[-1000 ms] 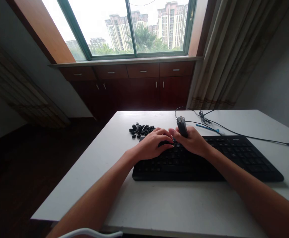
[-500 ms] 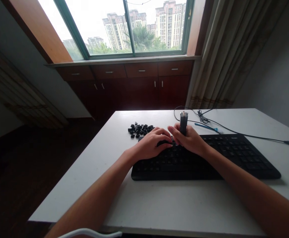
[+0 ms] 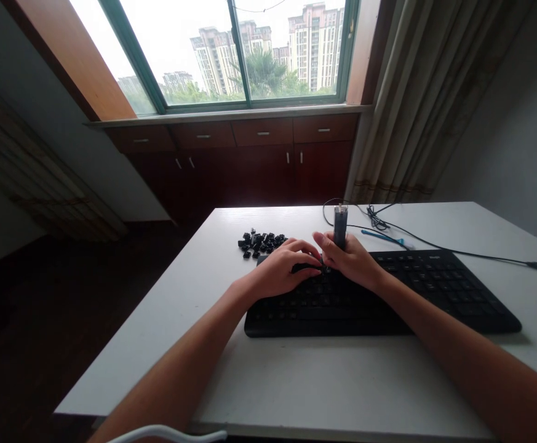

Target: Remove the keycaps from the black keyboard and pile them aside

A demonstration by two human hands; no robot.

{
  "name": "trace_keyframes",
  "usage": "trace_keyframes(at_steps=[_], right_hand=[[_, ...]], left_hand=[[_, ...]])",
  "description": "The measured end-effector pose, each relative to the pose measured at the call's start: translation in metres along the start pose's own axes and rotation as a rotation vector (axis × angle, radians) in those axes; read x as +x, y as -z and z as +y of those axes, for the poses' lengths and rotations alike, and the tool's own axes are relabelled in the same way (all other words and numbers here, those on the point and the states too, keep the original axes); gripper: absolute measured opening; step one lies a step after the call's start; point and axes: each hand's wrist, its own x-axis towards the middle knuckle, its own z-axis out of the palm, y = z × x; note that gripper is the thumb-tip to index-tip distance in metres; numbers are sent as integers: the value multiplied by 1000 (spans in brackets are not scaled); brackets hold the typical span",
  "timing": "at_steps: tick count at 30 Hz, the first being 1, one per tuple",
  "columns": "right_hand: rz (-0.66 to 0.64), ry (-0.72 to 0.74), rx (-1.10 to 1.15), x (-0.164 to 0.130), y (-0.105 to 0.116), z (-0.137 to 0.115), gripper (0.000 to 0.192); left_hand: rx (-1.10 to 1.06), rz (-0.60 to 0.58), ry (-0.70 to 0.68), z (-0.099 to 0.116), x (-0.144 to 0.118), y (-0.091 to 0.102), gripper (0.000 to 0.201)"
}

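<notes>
Black keyboard lay on the white tabletop. The right hand was closed around an upright key puller; the left hand pressed flat on the keys, holding nothing. Pull straight up, bracing the board; loose keycaps lay just behind.

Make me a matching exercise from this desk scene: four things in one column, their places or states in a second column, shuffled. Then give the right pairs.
Things:
1. dark tool
2. loose keycaps
3. black keyboard
4. blue pen

Places or states:
A. piled on the white table, off the keyboard's far left corner
B. lying by the cable, beyond the keyboard
C. held upright in the right hand
D. flat on the table, under both the left hand and the right hand

Pairs: 1-C, 2-A, 3-D, 4-B
</notes>
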Motion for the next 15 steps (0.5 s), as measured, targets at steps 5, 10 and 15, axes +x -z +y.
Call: trace_keyframes(at_steps=[5, 10, 15], right_hand=[[-49, -4, -8, 5, 1, 3, 53], [-42, 33, 6, 9, -1, 2, 51], [-8, -6, 10, 10, -3, 4, 52]], left_hand=[[-42, 29, 8, -3, 0, -2, 16], [-69, 42, 1, -4, 0, -3, 15], [-47, 40, 25, -3, 1, -1, 13]])
